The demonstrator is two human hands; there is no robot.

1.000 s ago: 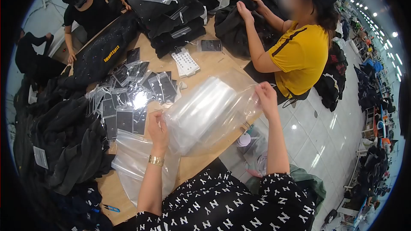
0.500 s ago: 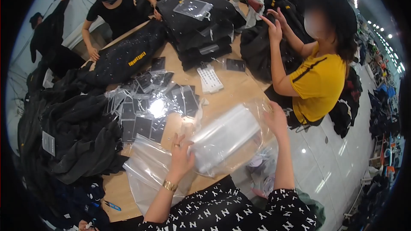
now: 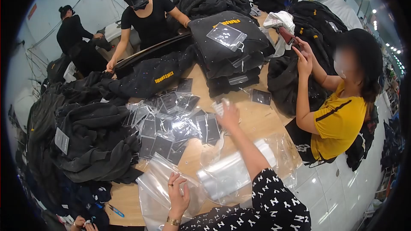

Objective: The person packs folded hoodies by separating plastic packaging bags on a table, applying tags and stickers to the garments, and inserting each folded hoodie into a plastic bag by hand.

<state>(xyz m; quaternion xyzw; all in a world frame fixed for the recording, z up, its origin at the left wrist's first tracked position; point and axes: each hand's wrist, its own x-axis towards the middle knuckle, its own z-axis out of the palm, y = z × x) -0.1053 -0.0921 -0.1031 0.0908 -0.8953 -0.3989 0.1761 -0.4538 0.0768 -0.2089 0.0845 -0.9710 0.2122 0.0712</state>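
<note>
My right hand (image 3: 230,117) reaches over the wooden table, its fingers closed on a small white label sheet (image 3: 220,107) with dark print, partly covered and blurred. My left hand (image 3: 177,196), fingers bent and apart, is held over a loose clear plastic bag (image 3: 150,184) at the table's near side and holds nothing. Between my arms lies a flat stack of clear plastic bags (image 3: 231,173), partly under my right forearm. Left of my right hand, several black hang tags in clear sleeves (image 3: 160,145) are heaped up.
Folded black sweatshirts (image 3: 233,64) are piled at the back, a tag sleeve on top. Loose black garments (image 3: 94,141) cover the left side. Blue thread snips (image 3: 116,211) lie near the front edge. A person in yellow (image 3: 340,119) holds a phone at right; another (image 3: 145,21) handles a garment opposite.
My right hand has left the bag stack and moved forward onto the white label sheet. My left hand has drawn back from the stack. The view has shifted, showing more of the far side.
</note>
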